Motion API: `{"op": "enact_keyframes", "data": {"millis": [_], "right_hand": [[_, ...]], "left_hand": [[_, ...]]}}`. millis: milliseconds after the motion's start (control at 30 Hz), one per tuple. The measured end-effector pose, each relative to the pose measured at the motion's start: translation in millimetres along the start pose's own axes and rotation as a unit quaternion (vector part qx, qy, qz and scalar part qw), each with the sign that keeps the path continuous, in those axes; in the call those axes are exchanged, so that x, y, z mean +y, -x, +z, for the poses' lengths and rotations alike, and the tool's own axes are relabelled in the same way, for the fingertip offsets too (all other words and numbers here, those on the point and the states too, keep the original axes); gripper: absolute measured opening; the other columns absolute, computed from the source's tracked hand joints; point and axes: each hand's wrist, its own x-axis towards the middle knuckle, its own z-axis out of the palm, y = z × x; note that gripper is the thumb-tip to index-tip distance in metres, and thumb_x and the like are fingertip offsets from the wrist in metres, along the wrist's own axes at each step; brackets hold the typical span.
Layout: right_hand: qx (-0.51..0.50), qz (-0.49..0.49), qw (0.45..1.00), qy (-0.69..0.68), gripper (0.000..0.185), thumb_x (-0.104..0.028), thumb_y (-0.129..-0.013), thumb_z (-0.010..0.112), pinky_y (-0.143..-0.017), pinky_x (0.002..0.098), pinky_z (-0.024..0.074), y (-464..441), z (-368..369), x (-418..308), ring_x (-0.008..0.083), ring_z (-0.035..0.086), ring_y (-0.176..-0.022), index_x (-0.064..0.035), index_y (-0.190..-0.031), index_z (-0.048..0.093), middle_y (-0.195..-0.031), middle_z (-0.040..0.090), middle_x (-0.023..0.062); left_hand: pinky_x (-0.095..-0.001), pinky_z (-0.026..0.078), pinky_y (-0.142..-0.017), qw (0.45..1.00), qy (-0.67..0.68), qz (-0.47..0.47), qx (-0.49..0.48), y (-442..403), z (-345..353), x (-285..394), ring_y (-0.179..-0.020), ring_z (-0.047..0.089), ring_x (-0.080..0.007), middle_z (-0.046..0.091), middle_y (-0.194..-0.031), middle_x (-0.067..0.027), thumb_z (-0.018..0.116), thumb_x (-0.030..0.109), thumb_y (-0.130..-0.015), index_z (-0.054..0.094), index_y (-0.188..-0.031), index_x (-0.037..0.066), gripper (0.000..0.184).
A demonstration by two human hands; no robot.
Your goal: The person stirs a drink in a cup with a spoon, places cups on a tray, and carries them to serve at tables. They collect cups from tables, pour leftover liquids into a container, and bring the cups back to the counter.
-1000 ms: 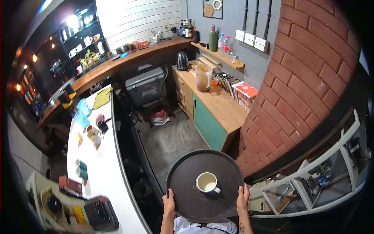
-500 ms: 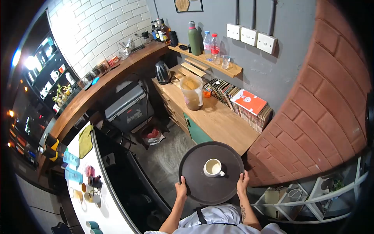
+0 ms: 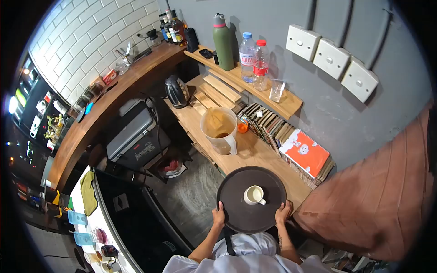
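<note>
A round dark serving tray is held level in front of my body. On it, right of the middle, stands a cream-coloured cup with its handle towards the lower right; something pale shows inside. My left hand grips the tray's left rim, thumb on top. Opposite, my right hand is closed on the right rim. The far part of the tray overlaps the near end of the wooden cabinet top in view; whether they touch I cannot tell.
A large plastic pitcher with brown liquid stands on the cabinet, near a black kettle and a row of books. Bottles line the wall shelf. At left is a white counter with cups; a brick wall curves at right.
I have come closer to the cabinet and wall with the tray, which now overlaps more of the cabinet top. Both hands keep their hold, and the cup stays on the tray.
</note>
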Motion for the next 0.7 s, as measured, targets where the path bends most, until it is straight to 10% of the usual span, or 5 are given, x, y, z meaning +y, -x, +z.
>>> {"op": "enact_keyframes", "data": {"millis": [233,367,567,700], "right_hand": [[0.037,-0.175,0.984,0.002,0.031,-0.003,-0.086,0.059,-0.089,0.0434,0.0433,-36,-12,-61,0.0344,0.051,-0.108,-0.0007,-0.117,0.058,-0.109,0.055,0.0172],[-0.275,0.000,0.918,-0.285,0.031,-0.017,-0.099,0.054,-0.064,0.0290,0.0488,-45,15,-61,0.0164,0.060,-0.073,-0.0027,-0.127,0.051,-0.090,0.059,0.0092],[-0.300,0.039,0.888,-0.346,0.014,-0.019,-0.101,0.052,-0.052,0.0218,0.0427,-58,35,-67,0.0072,0.056,-0.061,-0.0067,-0.096,0.051,-0.076,0.057,0.0015],[-0.337,0.061,0.874,-0.346,0.022,-0.019,-0.101,0.051,-0.051,0.0233,0.0410,-53,31,-87,0.0072,0.052,-0.058,-0.0066,-0.083,0.052,-0.065,0.051,-0.0001]], "left_hand": [[-0.0458,0.045,-0.097,0.992,0.074,-0.102,-0.025,-26,46,30,-0.118,0.054,-0.0308,0.058,-0.124,-0.0222,0.058,0.060,-0.090,0.052,-0.126,-0.012,0.081],[-0.0516,0.041,-0.103,0.987,0.039,-0.157,-0.019,-34,69,54,-0.126,0.049,-0.0353,0.047,-0.139,-0.0240,0.054,0.065,-0.090,0.034,-0.141,-0.012,0.094],[-0.0471,0.042,-0.105,0.982,-0.019,-0.156,-0.102,-43,73,76,-0.128,0.048,-0.0344,0.044,-0.140,-0.0284,0.054,0.067,-0.088,0.027,-0.145,-0.009,0.099],[-0.0375,0.050,-0.087,0.974,-0.124,-0.087,-0.170,-38,43,78,-0.101,0.060,-0.0237,0.059,-0.116,-0.0162,0.056,0.063,-0.090,0.040,-0.136,-0.001,0.081]]}}
